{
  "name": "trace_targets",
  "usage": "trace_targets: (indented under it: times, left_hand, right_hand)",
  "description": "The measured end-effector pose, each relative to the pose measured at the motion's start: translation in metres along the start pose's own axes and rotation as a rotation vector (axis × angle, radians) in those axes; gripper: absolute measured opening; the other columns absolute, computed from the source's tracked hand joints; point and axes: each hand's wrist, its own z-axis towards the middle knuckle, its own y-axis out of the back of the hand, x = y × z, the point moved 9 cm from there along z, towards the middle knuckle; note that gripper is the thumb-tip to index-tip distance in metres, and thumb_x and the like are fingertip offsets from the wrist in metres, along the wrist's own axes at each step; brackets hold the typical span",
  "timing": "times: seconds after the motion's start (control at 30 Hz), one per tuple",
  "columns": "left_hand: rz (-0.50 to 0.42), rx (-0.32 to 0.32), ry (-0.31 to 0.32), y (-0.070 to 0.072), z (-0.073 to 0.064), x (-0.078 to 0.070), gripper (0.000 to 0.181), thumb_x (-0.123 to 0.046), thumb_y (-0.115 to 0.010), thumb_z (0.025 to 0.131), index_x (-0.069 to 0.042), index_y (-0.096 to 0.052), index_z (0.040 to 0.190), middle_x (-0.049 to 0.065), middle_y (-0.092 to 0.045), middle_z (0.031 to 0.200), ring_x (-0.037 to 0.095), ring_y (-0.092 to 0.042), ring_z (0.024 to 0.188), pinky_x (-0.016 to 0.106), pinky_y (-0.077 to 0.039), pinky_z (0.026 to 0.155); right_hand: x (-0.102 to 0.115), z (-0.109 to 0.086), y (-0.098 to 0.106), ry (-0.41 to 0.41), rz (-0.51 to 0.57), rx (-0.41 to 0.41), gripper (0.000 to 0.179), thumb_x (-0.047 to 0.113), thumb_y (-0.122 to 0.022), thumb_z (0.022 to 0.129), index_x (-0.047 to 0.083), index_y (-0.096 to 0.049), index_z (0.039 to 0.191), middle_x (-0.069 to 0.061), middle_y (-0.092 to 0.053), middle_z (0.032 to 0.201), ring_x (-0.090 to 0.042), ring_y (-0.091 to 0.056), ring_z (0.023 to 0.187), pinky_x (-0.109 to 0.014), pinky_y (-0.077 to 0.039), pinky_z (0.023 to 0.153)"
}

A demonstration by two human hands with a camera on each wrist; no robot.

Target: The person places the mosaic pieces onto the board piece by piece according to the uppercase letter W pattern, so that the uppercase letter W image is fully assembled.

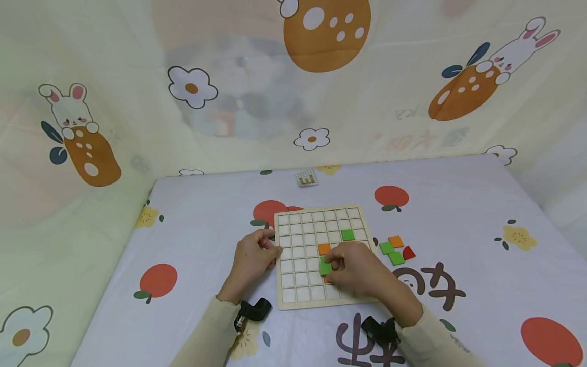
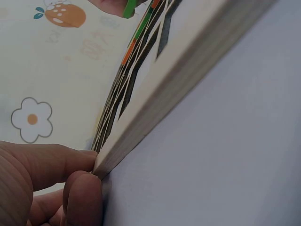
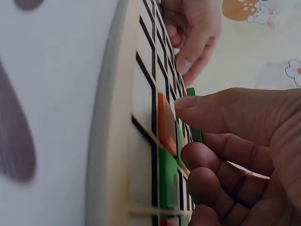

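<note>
A pale wooden grid board (image 1: 299, 304) lies on the table. My left hand (image 1: 253, 256) grips its left edge; in the left wrist view, the fingertips (image 2: 77, 162) meet at the board's border. Over the grid, my right hand (image 1: 359, 270) pinches a green square tile (image 1: 325, 267), which also shows in the left wrist view as a green tile (image 2: 129, 8). Seated in the grid are an orange tile (image 1: 324, 248) and another green tile (image 1: 347, 235). A second orange tile (image 1: 327, 280) is partly hidden under the right fingers. The hand covers other cells.
Right of the board lie loose pieces: two green squares (image 1: 396, 258), an orange square (image 1: 395, 241) and a red rounded piece (image 1: 408, 253). A small patterned card (image 1: 307, 178) lies near the table's far edge. A printed curtain (image 1: 243, 153) hangs behind the table.
</note>
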Motion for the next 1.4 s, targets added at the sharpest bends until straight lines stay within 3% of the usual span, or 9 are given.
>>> trace_targets:
  times: [0.3, 1.4]
  left_hand:
    - [-0.004, 0.000, 0.000, 0.000, 0.001, 0.001, 0.041, -0.005, -0.078, 0.088, 0.003, -0.069, 0.127, 0.003, -0.064, 0.076, 0.011, -0.059, 0.049, 0.024, -0.044, 0.050]
    - [-0.023, 0.001, 0.002, 0.000, 0.000, 0.000, 0.041, -0.004, -0.079, 0.088, 0.003, -0.069, 0.127, 0.004, -0.063, 0.076, 0.012, -0.058, 0.049, 0.022, -0.044, 0.050]
  right_hand:
    - [0.013, 0.001, -0.009, 0.069, -0.016, -0.005, 0.021, 0.002, -0.085, 0.078, 0.007, -0.080, 0.098, 0.007, -0.058, 0.074, -0.013, -0.052, 0.074, -0.026, -0.046, 0.066]
    - [0.020, 0.001, -0.020, 0.067, -0.065, 0.038, 0.018, 0.004, -0.082, 0.076, 0.009, -0.079, 0.093, 0.003, -0.052, 0.073, -0.014, -0.049, 0.072, -0.026, -0.039, 0.062]
